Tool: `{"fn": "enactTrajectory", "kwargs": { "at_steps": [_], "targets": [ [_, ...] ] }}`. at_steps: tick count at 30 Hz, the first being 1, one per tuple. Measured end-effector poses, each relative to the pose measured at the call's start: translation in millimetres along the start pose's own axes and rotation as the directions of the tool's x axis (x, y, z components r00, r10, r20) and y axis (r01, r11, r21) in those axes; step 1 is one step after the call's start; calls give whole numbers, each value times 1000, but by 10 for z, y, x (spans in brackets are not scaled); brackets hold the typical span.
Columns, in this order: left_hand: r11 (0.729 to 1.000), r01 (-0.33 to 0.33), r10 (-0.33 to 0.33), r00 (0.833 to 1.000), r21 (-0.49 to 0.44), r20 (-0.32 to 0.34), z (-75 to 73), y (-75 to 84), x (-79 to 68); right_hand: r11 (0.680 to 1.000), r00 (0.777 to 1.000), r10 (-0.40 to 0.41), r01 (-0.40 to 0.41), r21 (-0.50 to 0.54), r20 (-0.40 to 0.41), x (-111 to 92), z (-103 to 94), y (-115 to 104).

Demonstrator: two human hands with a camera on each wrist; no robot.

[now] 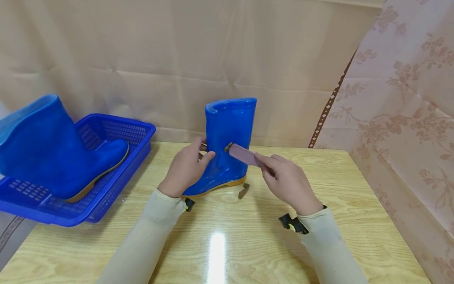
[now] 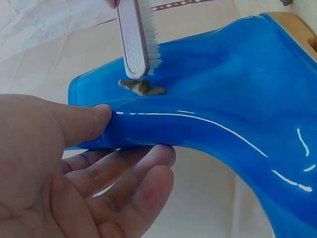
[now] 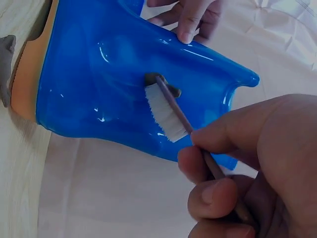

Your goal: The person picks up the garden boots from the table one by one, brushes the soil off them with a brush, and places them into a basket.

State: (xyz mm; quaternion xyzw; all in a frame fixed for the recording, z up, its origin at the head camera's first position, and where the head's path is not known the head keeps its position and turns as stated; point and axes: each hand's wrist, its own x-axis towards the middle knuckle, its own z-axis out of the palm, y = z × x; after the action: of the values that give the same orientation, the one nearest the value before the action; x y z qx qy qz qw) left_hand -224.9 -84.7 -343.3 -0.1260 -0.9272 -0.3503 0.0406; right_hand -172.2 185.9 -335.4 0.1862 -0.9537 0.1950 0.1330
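A shiny blue rain boot [image 1: 232, 126] with a tan sole stands upright on the table, toe toward the left. My left hand [image 1: 186, 167] holds the front of its shaft, thumb on the near side and fingers curving behind. My right hand [image 1: 291, 181] grips the handle of a pinkish brush [image 1: 244, 155] with white bristles. The brush's tip is at a brown, mud-like lump [image 2: 141, 88] on the side of the shaft. In the right wrist view the bristles [image 3: 166, 114] lie against or very near the boot; contact is hard to tell.
Another brown piece [image 1: 244, 191] lies on the wooden table [image 1: 262, 244] near the boot's heel. At the left, a blue plastic basket [image 1: 150, 130] holds a second blue boot [image 1: 46, 146]. A beige cloth [image 1: 170, 59] hangs behind the table, with a flowered cloth [image 1: 408, 98] at the right.
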Motion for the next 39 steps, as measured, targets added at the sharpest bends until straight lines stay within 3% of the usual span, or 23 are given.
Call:
{"fn": "enactTrajectory", "kwargs": {
  "at_steps": [6, 12, 16, 23, 39],
  "targets": [
    [999, -37, 37, 999, 16, 12, 1, -2, -1, 996, 994, -88, 88, -8, 63, 7, 62, -35],
    [998, -52, 52, 998, 30, 25, -2, 21, -7, 991, 991, -132, 132, -6, 19, 1, 83, -40],
    [999, -37, 36, 999, 29, 26, -1, 28, -4, 997, 997, -76, 76, 0, 9, 1, 78, -29],
    [1000, -5, 5, 1000, 9, 1, 4, 3, 13, 1000, 996, 9, -9, 0, 85, -16, 21, -2],
    [1000, 24, -24, 1000, -7, 0, -1, -9, 14, 988, 958, 127, -145, 50, 258, -51, -167, 51]
  ]
}}
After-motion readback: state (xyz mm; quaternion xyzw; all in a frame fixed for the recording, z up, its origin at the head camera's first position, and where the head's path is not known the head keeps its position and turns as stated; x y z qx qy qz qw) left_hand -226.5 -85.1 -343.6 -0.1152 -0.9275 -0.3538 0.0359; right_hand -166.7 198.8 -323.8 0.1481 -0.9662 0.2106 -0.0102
